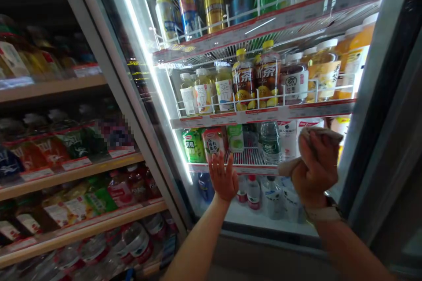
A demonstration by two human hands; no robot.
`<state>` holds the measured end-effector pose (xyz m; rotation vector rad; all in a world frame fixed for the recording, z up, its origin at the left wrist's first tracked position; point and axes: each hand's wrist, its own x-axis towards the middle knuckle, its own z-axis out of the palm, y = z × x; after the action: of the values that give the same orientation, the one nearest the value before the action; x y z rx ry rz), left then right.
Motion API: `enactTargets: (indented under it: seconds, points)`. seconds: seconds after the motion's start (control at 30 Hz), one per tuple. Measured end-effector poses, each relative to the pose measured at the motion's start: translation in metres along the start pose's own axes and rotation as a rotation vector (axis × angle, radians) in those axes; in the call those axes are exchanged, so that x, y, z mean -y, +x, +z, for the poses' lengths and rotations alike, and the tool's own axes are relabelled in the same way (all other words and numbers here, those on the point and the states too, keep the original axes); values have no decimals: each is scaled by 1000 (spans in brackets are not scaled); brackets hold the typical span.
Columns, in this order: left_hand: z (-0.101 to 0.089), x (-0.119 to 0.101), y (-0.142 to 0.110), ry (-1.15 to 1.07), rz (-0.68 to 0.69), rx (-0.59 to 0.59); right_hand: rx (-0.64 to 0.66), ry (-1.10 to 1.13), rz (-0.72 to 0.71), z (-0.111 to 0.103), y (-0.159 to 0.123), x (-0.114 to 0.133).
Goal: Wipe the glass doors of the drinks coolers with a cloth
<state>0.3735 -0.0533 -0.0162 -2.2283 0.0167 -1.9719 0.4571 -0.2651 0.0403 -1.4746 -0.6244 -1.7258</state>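
Observation:
My left hand (224,180) reaches toward a lower shelf of the lit drinks cooler, its fingers stretched out and holding nothing. Its fingertips overlap the bottom of a red drink package (213,139); whether they touch it I cannot tell. A green package (194,145) stands to the left of that one, and a light green one (235,137) to its right. At the right side of the same shelf, my right hand (314,169) is closed round a greyish cloth (289,167), which sticks out on both sides of the fist. A clear water bottle (270,142) stands between my hands.
Above, a wire-fronted shelf (263,116) bears tea and juice bottles, and cans (214,3) stand on a higher one. Water bottles (253,192) occupy the cooler floor. The cooler's frame (132,96) separates it from wooden shelves (72,169) of bottles at left.

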Motion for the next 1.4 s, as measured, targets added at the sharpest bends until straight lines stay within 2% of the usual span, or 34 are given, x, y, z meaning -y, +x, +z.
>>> enactTargets:
  seconds: [0.07,0.23,0.33,0.43,0.53,0.63,0.77,0.87,0.93,1.0,1.07,1.13,1.2,1.3,1.4]
  points:
    - [1,0,-1,4,-1,2,63,43,-42,2,-14,11]
    - [0,-1,-1,8,-1,3,367,183,-250,-3,-63,42]
    - [-1,-1,1,12,2,-1,449,287,-400,-7,-89,47]
    - [-2,-1,2,15,7,2,474,360,-495,-7,-94,45]
    - [-2,-1,2,17,11,3,504,334,-504,-8,-77,36]
    - [-2,-1,2,13,10,2,425,208,-397,-10,-48,22]
    - [-2,0,2,-2,3,-3,151,18,-159,-11,-13,-3]
    - [-1,0,1,-12,-2,-8,-29,-12,-32,-7,-2,-12]
    - [-1,0,0,-23,-8,-7,-38,16,-29,-3,-4,-7]
    - [0,0,-2,-30,-13,-3,48,54,-64,0,-16,6]
    - [0,0,-3,-22,-12,3,192,102,-126,1,-36,22]
    - [1,0,-3,-11,-8,10,346,164,-228,0,-62,37]
    - [0,0,-2,-1,-2,7,441,246,-342,-2,-87,47]
    - [0,1,-1,6,5,-2,479,342,-461,-4,-110,50]
    - [0,1,-1,1,4,4,505,385,-530,-6,-105,43]
